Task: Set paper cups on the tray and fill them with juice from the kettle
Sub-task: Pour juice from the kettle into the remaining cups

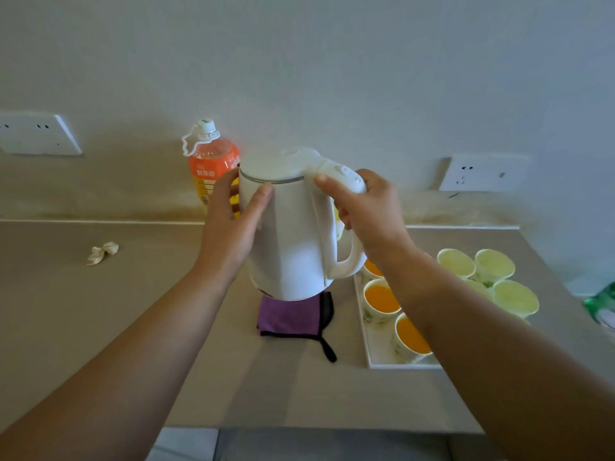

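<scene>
The right hand (369,211) is curled around the top of the handle of the kettle (289,234), thumb laid along the handle's upper side. The left hand (229,221) clasps the kettle's body from the other side, thumb on the front, fingers wrapped behind. The kettle is smooth white plastic, tapering, its lid closed with a thin grey seam. It leans slightly and sits over a folded purple cloth (286,317) with black edging; whether its base touches the cloth cannot be told.

Just right of the cloth lies a shallow white rectangular tray (369,347) holding paper cups (381,297) with a faint leaf print, filled with orange juice. The right forearm covers much of the tray. Empty cups (514,296) cluster beyond the arm.

The desk (100,311) is matte beige. Behind the kettle stands a clear bottle (213,161) with an orange label, partly hidden. A crumpled scrap (103,252) lies far left, and something green (602,307) is cut off at the right edge.
</scene>
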{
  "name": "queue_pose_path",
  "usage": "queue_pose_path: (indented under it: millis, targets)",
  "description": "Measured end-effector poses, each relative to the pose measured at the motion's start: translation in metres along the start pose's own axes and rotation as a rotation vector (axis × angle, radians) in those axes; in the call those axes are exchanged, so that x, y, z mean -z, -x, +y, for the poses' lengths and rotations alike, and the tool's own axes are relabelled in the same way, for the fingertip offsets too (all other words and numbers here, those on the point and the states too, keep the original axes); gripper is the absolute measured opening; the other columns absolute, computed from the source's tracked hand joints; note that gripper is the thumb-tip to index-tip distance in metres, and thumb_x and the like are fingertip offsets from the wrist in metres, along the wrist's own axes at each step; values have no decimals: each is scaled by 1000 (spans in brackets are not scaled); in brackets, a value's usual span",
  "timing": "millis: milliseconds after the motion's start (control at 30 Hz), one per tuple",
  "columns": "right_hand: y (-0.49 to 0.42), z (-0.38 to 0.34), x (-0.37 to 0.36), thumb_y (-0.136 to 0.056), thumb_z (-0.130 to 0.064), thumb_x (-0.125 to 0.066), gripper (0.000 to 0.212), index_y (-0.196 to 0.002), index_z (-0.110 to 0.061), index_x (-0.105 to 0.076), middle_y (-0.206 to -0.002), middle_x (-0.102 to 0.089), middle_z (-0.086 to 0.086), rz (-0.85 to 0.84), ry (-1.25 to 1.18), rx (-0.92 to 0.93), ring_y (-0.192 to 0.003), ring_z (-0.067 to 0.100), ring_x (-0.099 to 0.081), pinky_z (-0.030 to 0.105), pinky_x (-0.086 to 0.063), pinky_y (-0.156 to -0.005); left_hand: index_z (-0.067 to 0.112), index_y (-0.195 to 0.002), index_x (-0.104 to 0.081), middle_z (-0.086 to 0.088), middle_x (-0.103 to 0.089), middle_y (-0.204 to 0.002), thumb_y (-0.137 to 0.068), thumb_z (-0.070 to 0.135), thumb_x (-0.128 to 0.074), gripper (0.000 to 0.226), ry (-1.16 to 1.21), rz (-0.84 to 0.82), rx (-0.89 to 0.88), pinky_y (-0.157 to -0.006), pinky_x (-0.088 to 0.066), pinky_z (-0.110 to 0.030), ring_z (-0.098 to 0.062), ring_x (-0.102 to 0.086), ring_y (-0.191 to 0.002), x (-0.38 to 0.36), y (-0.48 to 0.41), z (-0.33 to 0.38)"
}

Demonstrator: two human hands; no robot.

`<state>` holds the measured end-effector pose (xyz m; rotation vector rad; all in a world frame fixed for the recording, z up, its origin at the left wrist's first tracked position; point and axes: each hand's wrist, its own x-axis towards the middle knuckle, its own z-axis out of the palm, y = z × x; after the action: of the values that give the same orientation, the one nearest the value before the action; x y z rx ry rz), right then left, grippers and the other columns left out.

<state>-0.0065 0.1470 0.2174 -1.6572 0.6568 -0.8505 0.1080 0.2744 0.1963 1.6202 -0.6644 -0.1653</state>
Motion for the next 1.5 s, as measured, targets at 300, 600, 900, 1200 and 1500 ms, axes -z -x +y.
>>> queue_pose_path:
  millis: [300, 600, 900, 1200, 1500]
  targets:
    - [-25, -15, 145, -74, -36, -78, 35, -64, -15, -52, -49, -49, -6, -37, 59, 135, -40, 5, -42, 19, -38, -44, 32, -131, -45, 21, -54, -110, -84, 48, -65, 53, -4, 26, 8, -88, -54, -39, -2, -60, -99, -112, 33, 58]
    - [-51, 1, 271, -73, -34, -79, 35, -69, -7, -57, -43, -47, -9, -134, 138, 144, -40, 8, -40, 16, -34, -43, 32, -129, -49, 7, -59, -125, -92, 48, -54, 41, -72, -29, 75, -88, -54, -39, -7, -60, -104, -215, 73, 78]
    - [-72, 14, 342, -72, -29, -79, 40, -62, -9, -46, -51, -44, 5, -205, 222, 139, -45, 15, -37, 21, -33, -48, 17, -85, -64, 4, -67, -87, -92, 30, -61, 15, -298, -1, -94, -81, -53, -28, -17, -64, -88, -255, 58, 100]
    - [-85, 24, 369, -73, -29, -78, 39, -58, -11, -46, -42, -43, -6, -254, 358, 99, -44, 12, -37, 18, -33, -47, 32, -132, -54, 3, -48, -135, -96, 29, -53, 36, -487, -499, -207, -93, -27, -16, -11, -42, -127, -307, 40, 118]
    - [-91, 26, 381, -73, -33, -78, 39, -56, -15, -48, -42, -45, -7, -255, 476, 88, -43, 11, -38, 16, -33, -47, 37, -135, -50, 7, -47, -141, -83, 41, -69, 55, -470, -643, -166, -78, -41, -17, -12, -53, -115, -320, 27, 115]
